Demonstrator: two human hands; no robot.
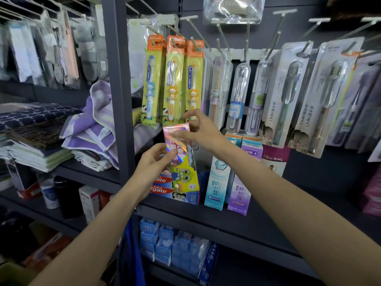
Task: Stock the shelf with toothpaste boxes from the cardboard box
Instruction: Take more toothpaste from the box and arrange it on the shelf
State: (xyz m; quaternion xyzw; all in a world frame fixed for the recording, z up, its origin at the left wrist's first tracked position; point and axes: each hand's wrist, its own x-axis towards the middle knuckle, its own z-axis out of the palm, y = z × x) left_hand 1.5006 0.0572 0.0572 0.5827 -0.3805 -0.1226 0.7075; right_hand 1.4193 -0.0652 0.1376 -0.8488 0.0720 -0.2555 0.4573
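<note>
A holographic toothpaste box is held upright before the shelf, gripped low by the left hand and pinched at its top by the right hand.

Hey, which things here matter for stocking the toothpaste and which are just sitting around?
Job:
holographic box, held by left hand and right hand
shelf
Colgate boxes
teal box
purple box

Lying about:
hanging toothbrushes
folded towels
</note>
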